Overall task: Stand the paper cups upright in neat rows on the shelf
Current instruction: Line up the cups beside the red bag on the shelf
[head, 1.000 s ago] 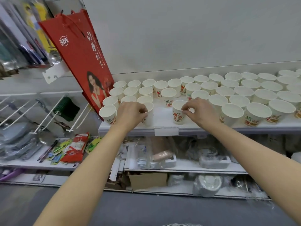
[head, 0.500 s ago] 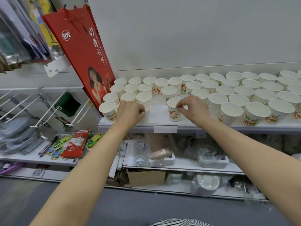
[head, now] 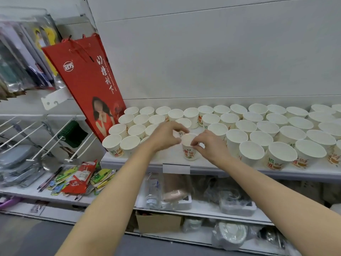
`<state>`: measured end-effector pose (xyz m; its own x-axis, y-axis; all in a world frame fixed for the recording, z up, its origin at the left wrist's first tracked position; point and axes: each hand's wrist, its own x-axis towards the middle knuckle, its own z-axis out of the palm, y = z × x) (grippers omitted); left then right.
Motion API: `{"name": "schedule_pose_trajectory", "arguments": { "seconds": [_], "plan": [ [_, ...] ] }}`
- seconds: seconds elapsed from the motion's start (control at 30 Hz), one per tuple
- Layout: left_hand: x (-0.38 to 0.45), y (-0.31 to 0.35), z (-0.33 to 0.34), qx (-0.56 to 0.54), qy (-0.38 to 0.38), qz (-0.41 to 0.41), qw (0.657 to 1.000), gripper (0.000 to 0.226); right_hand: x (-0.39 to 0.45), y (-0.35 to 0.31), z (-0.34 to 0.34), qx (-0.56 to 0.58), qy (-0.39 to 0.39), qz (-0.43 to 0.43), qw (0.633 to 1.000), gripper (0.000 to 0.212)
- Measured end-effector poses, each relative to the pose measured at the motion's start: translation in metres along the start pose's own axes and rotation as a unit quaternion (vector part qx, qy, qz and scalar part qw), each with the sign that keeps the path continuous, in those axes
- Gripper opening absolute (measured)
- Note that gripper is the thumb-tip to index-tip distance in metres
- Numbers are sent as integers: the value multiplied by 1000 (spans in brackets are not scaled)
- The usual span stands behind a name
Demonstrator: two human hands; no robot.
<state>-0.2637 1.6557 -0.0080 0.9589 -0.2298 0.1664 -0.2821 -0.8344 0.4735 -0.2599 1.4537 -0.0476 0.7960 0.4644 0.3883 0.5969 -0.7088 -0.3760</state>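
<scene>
Many white paper cups [head: 251, 152] with red and green print stand upright in rows on the white shelf [head: 230, 171]. One printed cup [head: 190, 154] stands alone near the shelf's front edge, in a gap between the left group and the right group. My right hand [head: 210, 146] pinches its rim from the right. My left hand [head: 164, 135] reaches in from the left, its curled fingers at the same cup's rim and over the cup behind it. My left hand hides part of the front-row cups on the left.
A red paper gift bag [head: 88, 85] leans against the shelf's left end. Wire hooks [head: 48, 141] and packaged goods [head: 79, 180] fill the bay on the left. Lower shelves hold plastic containers [head: 234, 204] and a cardboard box [head: 158, 222].
My right hand slid the lone cup leftward along the front of the shelf. My left hand left the left group's front cup and moved right to meet that cup. The camera moved closer.
</scene>
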Motion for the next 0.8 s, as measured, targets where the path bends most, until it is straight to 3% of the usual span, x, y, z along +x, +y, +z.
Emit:
{"name": "schedule_pose_trajectory", "arguments": {
  "seconds": [0.17, 0.23, 0.33, 0.4, 0.53, 0.63, 0.8],
  "plan": [
    [42, -28, -29, 79, 71, -95, 990, 26, -1, 5, 0, 13, 0, -25, 1000, 13],
    [61, -36, -31, 137, 47, -95, 985, 30, 0, 5, -6, 44, 11, -26, 999, 23],
    [90, -48, -31, 220, 0, -58, 974, 45, 19, 11, -18, 53, 86, -28, 995, 24],
    [110, -53, -30, 273, -46, -16, 961, 52, 46, 21, -25, 29, 102, 15, 994, 25],
    [143, -62, -24, 334, -143, 16, 931, 76, 105, 47, -27, -62, -34, 111, 991, 57],
    [163, -74, -14, 345, -195, 30, 918, 95, 138, 65, -16, -121, -142, 135, 973, 85],
    [180, -85, -4, 318, -184, 81, 927, 83, 173, 79, 8, -159, -237, 126, 950, 105]
  ]
}}
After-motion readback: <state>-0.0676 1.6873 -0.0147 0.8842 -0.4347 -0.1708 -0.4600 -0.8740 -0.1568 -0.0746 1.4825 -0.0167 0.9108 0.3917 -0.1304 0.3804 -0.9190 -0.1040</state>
